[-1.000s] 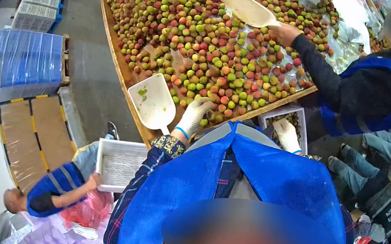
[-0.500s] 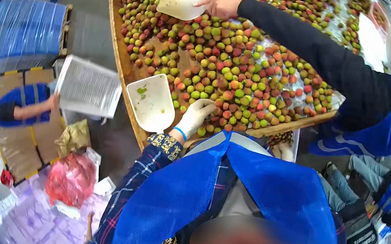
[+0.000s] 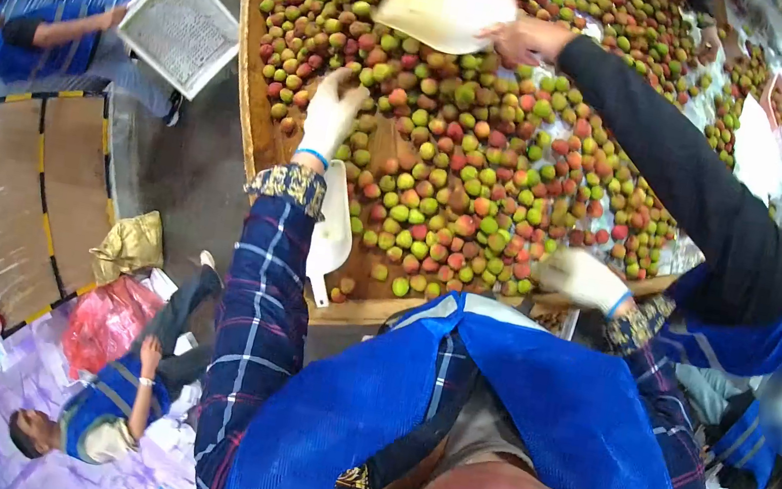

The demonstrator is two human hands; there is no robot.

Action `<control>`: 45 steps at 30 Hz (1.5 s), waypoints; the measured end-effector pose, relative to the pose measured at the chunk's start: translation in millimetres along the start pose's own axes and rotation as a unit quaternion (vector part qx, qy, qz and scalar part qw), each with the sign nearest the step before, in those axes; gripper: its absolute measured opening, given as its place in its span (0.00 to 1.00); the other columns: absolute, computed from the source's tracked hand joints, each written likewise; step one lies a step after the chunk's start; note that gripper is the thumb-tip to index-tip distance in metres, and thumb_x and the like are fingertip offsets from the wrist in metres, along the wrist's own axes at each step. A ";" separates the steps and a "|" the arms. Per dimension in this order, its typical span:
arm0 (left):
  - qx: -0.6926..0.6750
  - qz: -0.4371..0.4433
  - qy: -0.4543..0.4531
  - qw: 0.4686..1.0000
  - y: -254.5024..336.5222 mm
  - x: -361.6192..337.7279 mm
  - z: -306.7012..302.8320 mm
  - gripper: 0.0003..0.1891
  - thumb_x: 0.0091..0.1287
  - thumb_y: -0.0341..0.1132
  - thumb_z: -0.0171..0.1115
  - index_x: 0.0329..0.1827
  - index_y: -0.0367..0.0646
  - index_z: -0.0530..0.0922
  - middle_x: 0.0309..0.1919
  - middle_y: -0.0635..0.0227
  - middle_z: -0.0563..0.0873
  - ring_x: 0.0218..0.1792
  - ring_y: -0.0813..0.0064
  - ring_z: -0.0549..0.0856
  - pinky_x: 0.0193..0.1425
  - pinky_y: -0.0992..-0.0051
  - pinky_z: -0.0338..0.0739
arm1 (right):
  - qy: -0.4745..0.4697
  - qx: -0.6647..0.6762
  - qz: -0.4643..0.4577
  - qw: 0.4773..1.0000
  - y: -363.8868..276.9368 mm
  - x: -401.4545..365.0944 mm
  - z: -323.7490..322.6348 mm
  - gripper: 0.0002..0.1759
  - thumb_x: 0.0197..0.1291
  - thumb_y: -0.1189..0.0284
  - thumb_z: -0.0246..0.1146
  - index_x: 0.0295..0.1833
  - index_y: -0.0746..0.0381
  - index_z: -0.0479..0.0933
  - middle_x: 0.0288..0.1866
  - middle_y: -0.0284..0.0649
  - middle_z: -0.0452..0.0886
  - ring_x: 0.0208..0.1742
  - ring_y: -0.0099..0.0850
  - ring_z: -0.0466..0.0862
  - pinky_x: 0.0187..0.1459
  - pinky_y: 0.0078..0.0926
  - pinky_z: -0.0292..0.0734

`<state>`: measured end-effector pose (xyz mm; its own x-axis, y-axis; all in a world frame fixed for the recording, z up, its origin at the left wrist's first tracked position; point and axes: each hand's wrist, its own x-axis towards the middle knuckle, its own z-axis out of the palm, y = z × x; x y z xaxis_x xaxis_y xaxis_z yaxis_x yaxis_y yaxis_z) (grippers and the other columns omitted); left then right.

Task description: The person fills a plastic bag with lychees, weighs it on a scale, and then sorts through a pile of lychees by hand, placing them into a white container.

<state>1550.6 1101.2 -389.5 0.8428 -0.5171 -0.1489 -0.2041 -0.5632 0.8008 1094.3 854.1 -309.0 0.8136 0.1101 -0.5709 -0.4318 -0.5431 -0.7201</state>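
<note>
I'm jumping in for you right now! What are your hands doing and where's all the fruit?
Left hand: gloved, open, stretched onto the lychees by the left rim of the wooden table.
Right hand: gloved, at the pile's near edge; grip unclear.
White scoop: lying unheld on the table, under the left arm.
A co-worker's hand holds another scoop farther up.
Done: cannot tell.
Left: red and green lychees lie mixed across the table.

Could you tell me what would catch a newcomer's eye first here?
The big wooden table heaped with red and green lychees fills the upper view. The person's white-gloved left hand lies on the fruit near its left edge, while a co-worker's hand holds a pale scoop above the pile.
</note>
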 end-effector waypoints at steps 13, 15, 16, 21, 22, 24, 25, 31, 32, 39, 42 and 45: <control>0.262 0.048 0.109 0.958 -57.6 141.2 23.4 0.41 0.69 0.56 0.72 0.86 0.58 0.72 0.83 0.44 0.69 0.77 0.28 0.71 0.78 0.36 0.73 | 0.270 -0.310 -0.072 0.909 -109.0 464.3 -150.1 0.44 0.68 0.36 0.67 0.85 0.42 0.73 0.83 0.49 0.75 0.86 0.54 0.68 0.76 0.75 0.68; 0.297 0.089 0.130 0.942 -61.0 130.3 36.0 0.41 0.67 0.55 0.73 0.84 0.59 0.73 0.75 0.47 0.77 0.70 0.35 0.76 0.73 0.38 0.76 | 0.304 -0.368 -0.053 0.877 -90.0 473.2 -139.3 0.47 0.69 0.28 0.62 0.86 0.40 0.71 0.84 0.50 0.72 0.90 0.52 0.60 0.76 0.77 0.66; 0.299 0.099 0.127 0.940 -60.7 127.1 39.0 0.41 0.66 0.55 0.74 0.83 0.59 0.73 0.72 0.48 0.79 0.67 0.38 0.77 0.71 0.40 0.77 | 0.288 -0.390 -0.060 0.873 -79.4 476.1 -140.8 0.47 0.69 0.28 0.61 0.87 0.40 0.70 0.85 0.48 0.72 0.88 0.51 0.65 0.75 0.75 0.69; 0.359 0.092 0.026 0.929 -19.7 96.9 63.2 0.36 0.66 0.51 0.74 0.78 0.56 0.76 0.59 0.51 0.87 0.62 0.44 0.82 0.68 0.44 0.76 | 0.317 -0.334 -0.128 0.879 -31.7 435.4 -139.0 0.38 0.69 0.39 0.67 0.80 0.39 0.77 0.79 0.43 0.77 0.79 0.52 0.75 0.71 0.70 0.73; 0.299 0.091 -0.011 0.950 -11.1 85.9 73.4 0.34 0.67 0.54 0.73 0.76 0.56 0.79 0.58 0.52 0.87 0.63 0.46 0.83 0.68 0.39 0.74 | 0.349 -0.335 -0.139 0.864 -30.2 415.3 -140.7 0.35 0.68 0.40 0.68 0.78 0.39 0.80 0.78 0.44 0.78 0.78 0.53 0.75 0.70 0.69 0.73; 0.225 0.147 0.012 0.963 8.1 57.6 109.0 0.31 0.68 0.55 0.72 0.73 0.56 0.82 0.59 0.54 0.87 0.67 0.48 0.82 0.72 0.33 0.71 | 0.302 -0.412 -0.049 0.858 0.1 375.6 -132.0 0.36 0.65 0.40 0.71 0.74 0.46 0.83 0.75 0.47 0.80 0.77 0.55 0.73 0.70 0.67 0.71; 0.255 0.178 0.029 0.950 21.7 38.4 128.2 0.30 0.68 0.55 0.72 0.70 0.55 0.83 0.59 0.55 0.87 0.69 0.49 0.81 0.74 0.31 0.69 | 0.311 -0.419 -0.041 0.852 8.0 352.4 -131.9 0.37 0.64 0.40 0.71 0.74 0.46 0.83 0.75 0.48 0.80 0.76 0.56 0.74 0.70 0.67 0.71; 0.234 0.253 -0.103 0.933 77.7 -71.5 191.5 0.30 0.63 0.52 0.74 0.68 0.55 0.84 0.62 0.59 0.85 0.74 0.46 0.76 0.77 0.20 0.57 | 0.396 -0.402 0.019 0.825 58.4 236.4 -108.2 0.37 0.60 0.42 0.74 0.75 0.39 0.81 0.76 0.49 0.78 0.74 0.57 0.75 0.71 0.68 0.68; 0.224 0.278 -0.082 0.930 78.7 -94.5 197.4 0.30 0.63 0.52 0.74 0.69 0.55 0.84 0.62 0.58 0.85 0.74 0.45 0.76 0.77 0.19 0.56 | 0.389 -0.448 0.023 0.804 69.3 218.4 -105.6 0.37 0.58 0.45 0.76 0.74 0.39 0.81 0.77 0.47 0.77 0.74 0.56 0.75 0.71 0.68 0.67; 0.035 0.382 -0.254 0.888 96.6 -196.1 168.8 0.28 0.56 0.39 0.76 0.63 0.50 0.84 0.61 0.54 0.82 0.68 0.44 0.77 0.73 0.36 0.68 | 0.366 -0.470 0.228 0.770 149.7 138.3 -118.7 0.34 0.67 0.43 0.69 0.77 0.36 0.80 0.83 0.41 0.75 0.79 0.56 0.73 0.71 0.79 0.66; 0.004 0.327 -0.261 0.908 70.7 -190.8 157.5 0.26 0.55 0.37 0.76 0.60 0.48 0.85 0.60 0.54 0.82 0.65 0.44 0.78 0.70 0.37 0.69 | 0.323 -0.473 0.304 0.761 162.7 108.3 -126.1 0.35 0.69 0.41 0.67 0.80 0.32 0.76 0.84 0.44 0.74 0.80 0.55 0.72 0.69 0.79 0.67; 0.187 0.226 -0.089 0.952 53.9 -170.7 112.8 0.27 0.55 0.40 0.77 0.60 0.47 0.85 0.64 0.51 0.80 0.66 0.43 0.77 0.69 0.35 0.70 | 0.430 -0.421 0.221 0.768 130.3 109.2 -122.0 0.32 0.64 0.46 0.71 0.73 0.40 0.82 0.79 0.46 0.78 0.76 0.53 0.76 0.69 0.75 0.68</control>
<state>1339.5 1086.5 -386.4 0.5367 -0.8429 0.0386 -0.7167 -0.4313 0.5481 1174.4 693.8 -417.0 0.7729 -0.6329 0.0451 -0.6290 -0.7550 0.1852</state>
